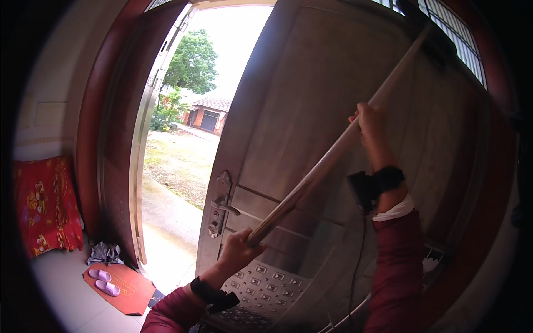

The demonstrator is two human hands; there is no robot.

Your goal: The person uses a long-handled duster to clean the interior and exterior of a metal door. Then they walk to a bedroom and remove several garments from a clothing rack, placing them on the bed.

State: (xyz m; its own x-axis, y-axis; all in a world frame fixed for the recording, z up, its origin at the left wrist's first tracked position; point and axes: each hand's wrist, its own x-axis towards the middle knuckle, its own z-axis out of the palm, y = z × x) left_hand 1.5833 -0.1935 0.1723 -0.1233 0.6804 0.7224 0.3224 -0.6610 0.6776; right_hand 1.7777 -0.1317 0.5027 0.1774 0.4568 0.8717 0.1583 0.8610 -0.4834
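Note:
A long pole [310,179] slants up to the right in front of a dark panelled door [287,104]. My left hand [241,252] is closed round its lower end, to the right of and below the lever handle [225,206] of the door. Higher on the pole, my right hand [368,120] grips it. At the pole's far end, near the top of the door and the barred window [456,37], is a dark, blurred head [437,43] whose kind I cannot tell. Each wrist wears a black strap with a small device.
An open doorway at the left shows a yard [175,166] and a tree. Pink slippers [107,287] lie on an orange mat [133,301], with a crumpled plastic bag [104,253] behind. A red patterned cloth [50,208] hangs at the far left.

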